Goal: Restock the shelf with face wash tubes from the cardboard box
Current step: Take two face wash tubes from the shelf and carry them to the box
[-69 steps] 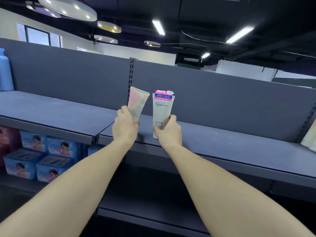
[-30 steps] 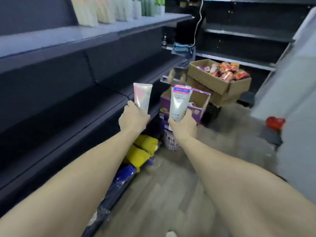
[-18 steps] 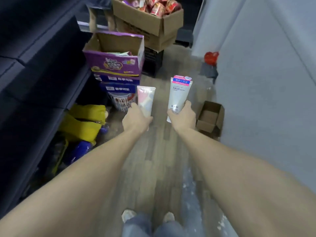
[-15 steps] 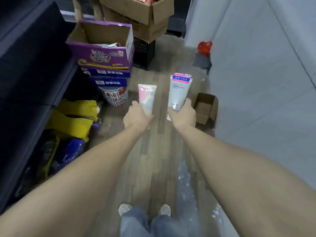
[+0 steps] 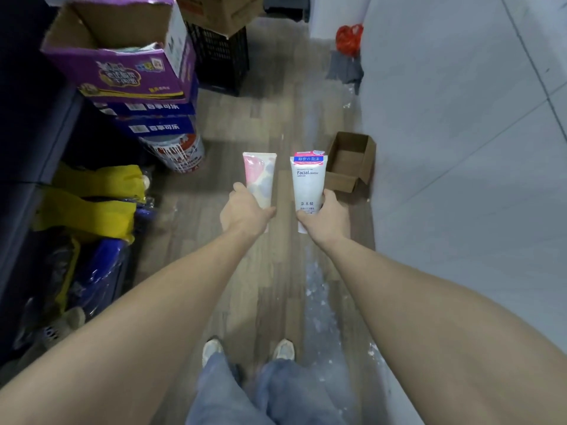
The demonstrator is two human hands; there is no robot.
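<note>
Wood-plank floor (image 5: 276, 124) of a stockroom aisle fills the view, grey wall panel (image 5: 460, 148) on the right. Left side: open purple carton (image 5: 122, 72) stacked on blue cases, yellow bags below it. Small brown cardboard box (image 5: 349, 167) sits open against the wall, apparently empty.

Left hand (image 5: 245, 214) curls round the base of a pink patterned tube (image 5: 260, 179), held upright. Right hand (image 5: 328, 219) grips a white facial cleanser tube (image 5: 308, 185) the same way. Both tubes are in the air above the floor, not on any shelf.

Risk: grips are low on the tubes, so either could tip or slip while walking; floor clutter could trip.

Versus 2.3 s ago: then both tubes were at the shelf edge; now the view faces down the aisle, same holds.
</note>
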